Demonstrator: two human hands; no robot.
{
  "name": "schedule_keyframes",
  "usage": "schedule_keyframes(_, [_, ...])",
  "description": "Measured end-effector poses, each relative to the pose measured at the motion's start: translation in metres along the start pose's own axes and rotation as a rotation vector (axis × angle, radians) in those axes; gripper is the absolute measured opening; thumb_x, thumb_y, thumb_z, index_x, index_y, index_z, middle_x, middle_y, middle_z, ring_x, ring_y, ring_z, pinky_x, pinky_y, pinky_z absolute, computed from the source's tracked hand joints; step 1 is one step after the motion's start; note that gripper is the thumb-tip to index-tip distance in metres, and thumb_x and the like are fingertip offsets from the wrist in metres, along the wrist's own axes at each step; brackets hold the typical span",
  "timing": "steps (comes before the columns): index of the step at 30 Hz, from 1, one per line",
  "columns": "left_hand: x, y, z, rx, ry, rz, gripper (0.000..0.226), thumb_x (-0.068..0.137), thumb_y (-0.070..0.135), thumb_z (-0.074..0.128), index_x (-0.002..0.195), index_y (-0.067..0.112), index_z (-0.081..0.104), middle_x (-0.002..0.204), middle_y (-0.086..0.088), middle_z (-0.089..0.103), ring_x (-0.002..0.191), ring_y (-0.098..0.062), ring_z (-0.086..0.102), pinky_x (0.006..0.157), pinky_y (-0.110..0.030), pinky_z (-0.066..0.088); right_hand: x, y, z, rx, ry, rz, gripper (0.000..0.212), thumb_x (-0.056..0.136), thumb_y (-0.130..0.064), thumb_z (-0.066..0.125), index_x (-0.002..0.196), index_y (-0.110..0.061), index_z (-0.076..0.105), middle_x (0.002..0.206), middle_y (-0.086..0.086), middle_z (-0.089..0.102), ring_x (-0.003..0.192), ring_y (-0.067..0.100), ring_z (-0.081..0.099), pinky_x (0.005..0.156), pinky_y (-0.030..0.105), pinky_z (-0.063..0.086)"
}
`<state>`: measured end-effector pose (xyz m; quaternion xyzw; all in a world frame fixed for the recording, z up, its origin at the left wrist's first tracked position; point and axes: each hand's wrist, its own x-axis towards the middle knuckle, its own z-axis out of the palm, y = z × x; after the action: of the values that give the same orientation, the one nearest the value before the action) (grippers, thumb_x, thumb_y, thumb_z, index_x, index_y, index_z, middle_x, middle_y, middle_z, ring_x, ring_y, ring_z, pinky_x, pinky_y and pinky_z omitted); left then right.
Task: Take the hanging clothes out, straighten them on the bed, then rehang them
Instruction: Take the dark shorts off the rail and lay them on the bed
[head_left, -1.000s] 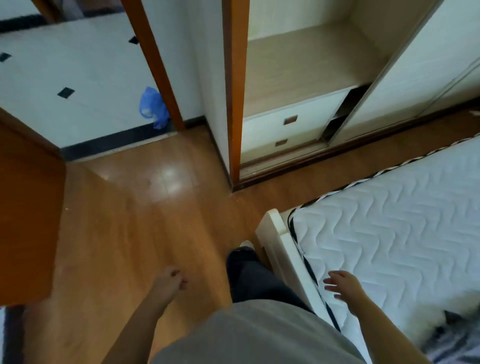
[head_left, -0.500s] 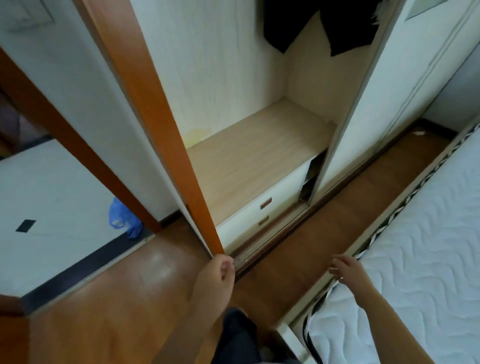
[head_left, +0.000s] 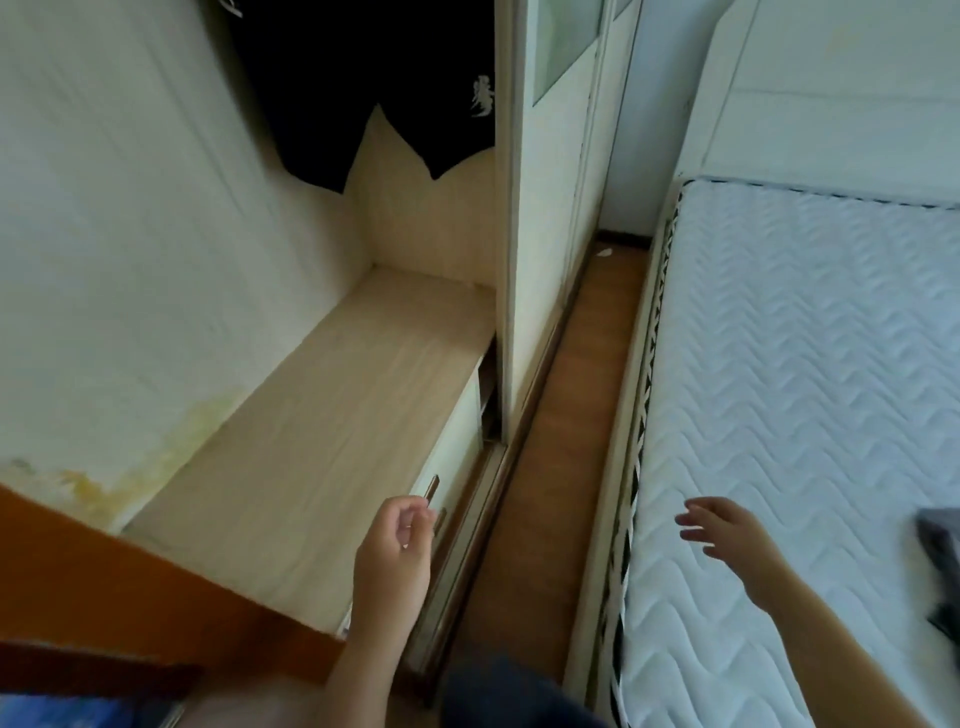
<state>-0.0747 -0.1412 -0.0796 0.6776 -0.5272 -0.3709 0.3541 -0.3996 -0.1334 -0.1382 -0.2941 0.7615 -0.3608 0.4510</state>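
Fingers (head_left: 415, 514) of my left hand (head_left: 395, 561) curl loosely, empty; black clothes (head_left: 363, 93) hang well above it, right hand (head_left: 727, 535) spread farther off.

To the left of my left hand, the wardrobe (head_left: 322, 395) stands open, its pale wood shelf (head_left: 332, 415) running away from me above a white drawer (head_left: 441, 467) with a slim handle. A sliding door (head_left: 550, 208) closes the section beyond. Between my hands a strip of brown wood floor (head_left: 571, 415) runs to a pale blue wall (head_left: 654, 104). An orange-brown door frame (head_left: 104, 571) cuts across low on the left. Soft daylight falls evenly.
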Motion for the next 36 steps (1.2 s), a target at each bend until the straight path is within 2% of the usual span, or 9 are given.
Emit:
schedule_keyframes(5, [0.026, -0.001, -0.009, -0.087, 0.009, 0.016, 0.015, 0.091, 0.019, 0.047, 0.084, 0.029, 0.054, 0.094, 0.004, 0.064, 0.091, -0.013, 0.061, 0.072, -0.021, 0.045, 0.011, -0.053, 0.033, -0.019, -0.059, -0.112, 0.015, 0.094, -0.01, 0.046, 0.104, -0.009, 0.057, 0.096, 0.011, 0.065, 0.085, 0.024, 0.06, 0.067, 0.026, 0.043])
schedule_keyframes(8, [0.047, 0.001, -0.013, -0.185, 0.086, 0.023, 0.016, 0.09, 0.016, 0.05, 0.081, 0.027, 0.055, 0.086, 0.004, 0.066, 0.084, -0.018, 0.063, 0.079, -0.035, 0.05, 0.027, -0.098, 0.067, -0.08, -0.124, -0.242, 0.017, 0.093, -0.01, 0.048, 0.106, -0.008, 0.059, 0.097, 0.011, 0.066, 0.087, 0.021, 0.062, 0.067, 0.021, 0.043])
schedule_keyframes(10, [0.065, 0.006, -0.013, -0.251, 0.154, 0.032, 0.009, 0.079, 0.035, 0.055, 0.08, 0.026, 0.056, 0.076, 0.006, 0.069, 0.079, -0.022, 0.063, 0.079, -0.04, 0.05, 0.04, -0.137, 0.091, -0.137, -0.178, -0.361, 0.017, 0.093, -0.011, 0.049, 0.105, -0.012, 0.059, 0.091, 0.002, 0.066, 0.09, 0.019, 0.063, 0.077, 0.025, 0.049])
schedule_keyframes(12, [0.091, 0.011, -0.012, -0.27, 0.235, 0.055, 0.032, 0.063, 0.053, 0.048, 0.08, 0.028, 0.057, 0.076, 0.016, 0.07, 0.077, -0.025, 0.063, 0.077, -0.039, 0.047, 0.053, -0.184, 0.114, -0.201, -0.258, -0.489, 0.018, 0.093, -0.014, 0.049, 0.107, -0.016, 0.059, 0.089, -0.008, 0.064, 0.089, 0.01, 0.063, 0.083, 0.025, 0.05])
schedule_keyframes(17, [0.182, 0.046, -0.016, -0.282, 0.428, 0.098, 0.019, 0.061, 0.056, 0.048, 0.075, 0.052, 0.059, 0.082, 0.017, 0.07, 0.078, -0.015, 0.062, 0.078, -0.03, 0.048, 0.103, -0.318, 0.154, -0.254, -0.413, -0.812, 0.023, 0.092, -0.016, 0.05, 0.114, -0.013, 0.057, 0.091, -0.01, 0.064, 0.092, 0.01, 0.063, 0.088, 0.027, 0.049])
schedule_keyframes(20, [0.241, 0.09, -0.029, -0.256, 0.537, 0.147, 0.012, 0.075, 0.043, 0.058, 0.076, 0.055, 0.056, 0.082, 0.012, 0.069, 0.081, -0.01, 0.062, 0.07, -0.01, 0.044, 0.133, -0.397, 0.158, -0.24, -0.447, -0.985, 0.021, 0.092, -0.019, 0.051, 0.112, -0.02, 0.057, 0.096, -0.006, 0.066, 0.094, 0.01, 0.063, 0.088, 0.028, 0.05])
schedule_keyframes(25, [0.315, 0.161, -0.051, -0.202, 0.684, 0.293, 0.026, 0.089, 0.017, 0.053, 0.081, 0.041, 0.056, 0.099, 0.03, 0.06, 0.091, 0.016, 0.055, 0.073, -0.013, 0.041, 0.167, -0.511, 0.164, -0.21, -0.436, -1.208, 0.022, 0.093, -0.021, 0.048, 0.114, -0.023, 0.054, 0.105, -0.005, 0.064, 0.098, 0.007, 0.06, 0.086, 0.023, 0.048])
schedule_keyframes(33, [0.388, 0.237, -0.125, -0.007, 0.778, 0.496, 0.013, 0.089, 0.016, 0.052, 0.096, 0.024, 0.059, 0.095, 0.023, 0.061, 0.092, 0.022, 0.05, 0.078, -0.018, 0.04, 0.185, -0.658, 0.226, 0.154, -0.457, -1.124, 0.029, 0.095, -0.017, 0.045, 0.124, -0.012, 0.047, 0.095, -0.007, 0.054, 0.098, 0.015, 0.056, 0.082, 0.025, 0.044])
schedule_keyframes(36, [0.409, 0.263, -0.155, 0.136, 0.798, 0.596, 0.015, 0.088, 0.016, 0.052, 0.099, 0.025, 0.058, 0.097, 0.024, 0.06, 0.095, 0.019, 0.05, 0.075, -0.007, 0.039, 0.195, -0.715, 0.226, 0.15, -0.455, -1.029, 0.033, 0.095, -0.018, 0.046, 0.128, -0.011, 0.042, 0.088, -0.008, 0.049, 0.078, 0.012, 0.053, 0.066, 0.023, 0.043])
